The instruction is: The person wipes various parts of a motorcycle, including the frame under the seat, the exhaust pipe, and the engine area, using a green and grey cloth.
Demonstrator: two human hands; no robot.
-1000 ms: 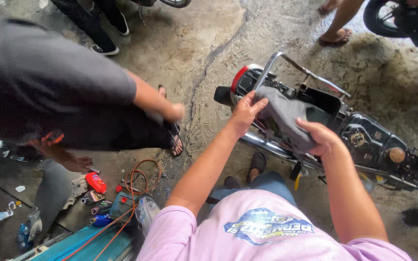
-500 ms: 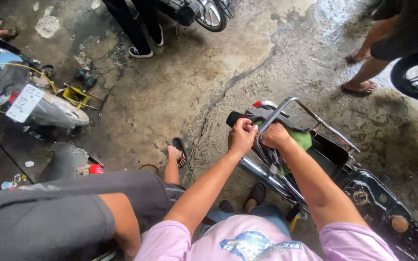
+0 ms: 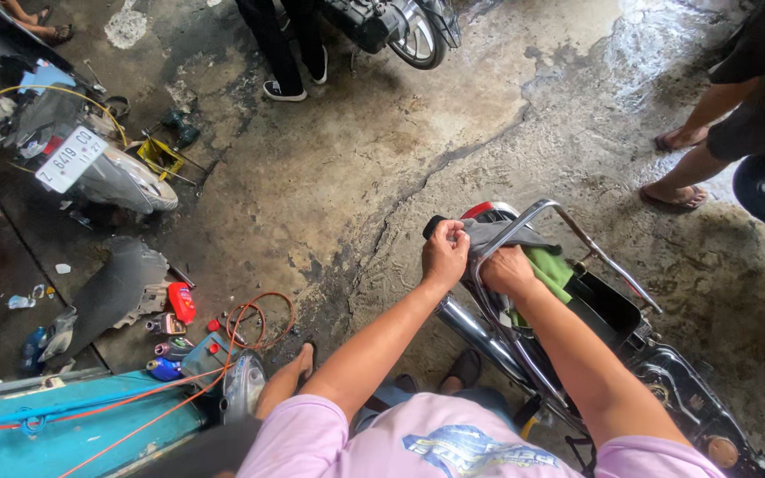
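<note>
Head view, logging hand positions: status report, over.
Left hand fisted on grey cloth. Right hand pressing cloth behind chrome rack at motorcycle tail. Green fabric beside right wrist. Nothing blocking.

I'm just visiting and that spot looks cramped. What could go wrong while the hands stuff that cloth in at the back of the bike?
The left hand and right hand press a grey cloth under the chrome rack; fingers might get pinched against it. The cloth could also snag there. Loose orange cable lies near the feet, a possible trip.
</note>
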